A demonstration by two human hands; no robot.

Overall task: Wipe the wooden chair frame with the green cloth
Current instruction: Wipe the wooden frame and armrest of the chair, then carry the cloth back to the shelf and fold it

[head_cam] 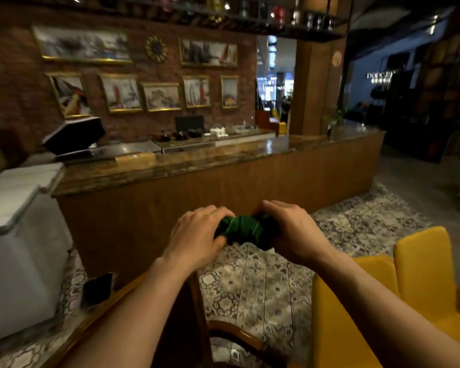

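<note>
Both hands hold the dark green cloth [243, 229] bunched up in front of me, in mid-air above the patterned floor. My left hand [197, 232] grips its left end and my right hand [290, 229] grips its right end, fingers curled over it. A wooden chair frame [239, 338] shows as a curved brown piece low in the view, between my forearms. More brown wood [109, 306] runs under my left forearm; I cannot tell whether it belongs to a chair or a table.
A dark phone [96, 289] lies on the wood at lower left. Yellow upholstered chairs [422, 264] stand at the right. A long wooden counter [223, 187] crosses ahead, with a white chest-like unit [19, 235] at the left. Patterned tile floor [263, 282] lies below.
</note>
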